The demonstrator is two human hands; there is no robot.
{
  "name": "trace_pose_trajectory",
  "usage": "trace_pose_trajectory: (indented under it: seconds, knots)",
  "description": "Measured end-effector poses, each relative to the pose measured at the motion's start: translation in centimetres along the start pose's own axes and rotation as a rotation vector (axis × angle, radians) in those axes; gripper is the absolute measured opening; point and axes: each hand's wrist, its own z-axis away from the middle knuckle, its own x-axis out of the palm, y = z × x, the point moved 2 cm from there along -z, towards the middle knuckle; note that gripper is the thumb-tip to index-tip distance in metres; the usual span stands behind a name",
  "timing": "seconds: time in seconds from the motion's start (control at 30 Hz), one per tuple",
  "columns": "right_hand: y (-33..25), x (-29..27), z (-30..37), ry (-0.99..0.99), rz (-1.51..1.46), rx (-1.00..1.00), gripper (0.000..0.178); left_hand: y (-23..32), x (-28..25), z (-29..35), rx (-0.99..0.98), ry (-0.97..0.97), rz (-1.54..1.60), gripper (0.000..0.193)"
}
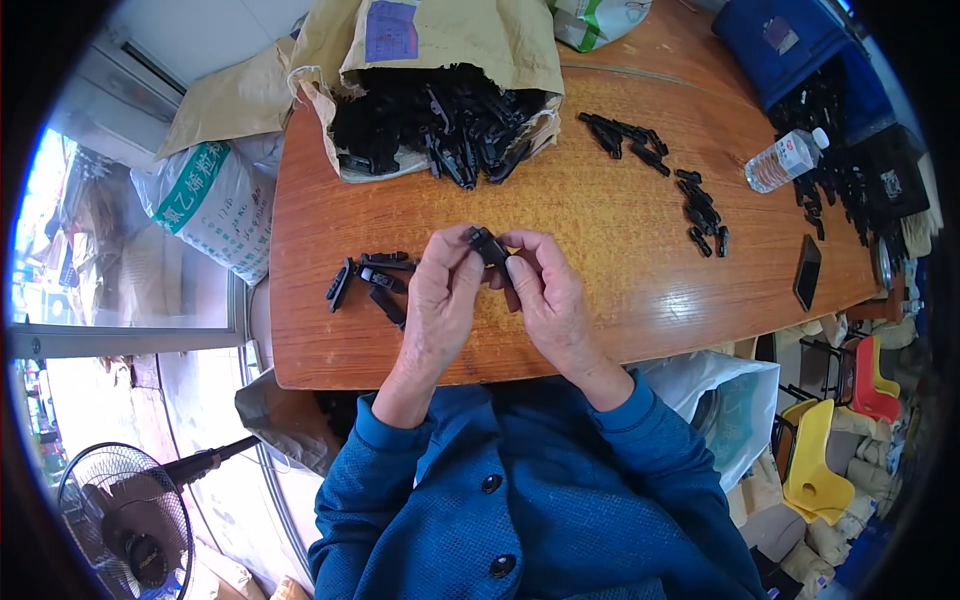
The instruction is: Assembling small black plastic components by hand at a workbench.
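Note:
Between my two hands, above the near middle of the wooden table (590, 300), I hold a small black plastic part (488, 248). My left hand (440, 295) pinches it from the left with thumb and fingers. From the right, my right hand (548, 290) grips its lower end, the thumb lying along it. Left of my hands lie several similar black parts (385, 282) in a loose group. Beyond them, a paper sack (460, 40) lies with its mouth toward me, and a heap of black parts (460, 120) fills the opening.
More black parts (700, 205) lie in clusters to the right. A water bottle (785, 160) lies tilted, near a dark phone-like slab (807, 272). A blue bin (790, 45) spills black parts at the far right. A fan (125, 520) stands lower left; a yellow chair (818, 470) lower right.

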Motion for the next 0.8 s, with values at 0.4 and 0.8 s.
trace_pose_trajectory:
  seconds: [0.4,0.8]
  knots:
    - [1.7,-0.8,1.5,0.071,0.124,-0.004,0.007,-2.3,1.8,1.2,-0.051,0.102,-0.041,0.024]
    - [1.7,-0.2,0.7,0.044,0.09,0.048,0.003,-2.1,1.1,0.5,-0.044,0.097,-0.422,0.021]
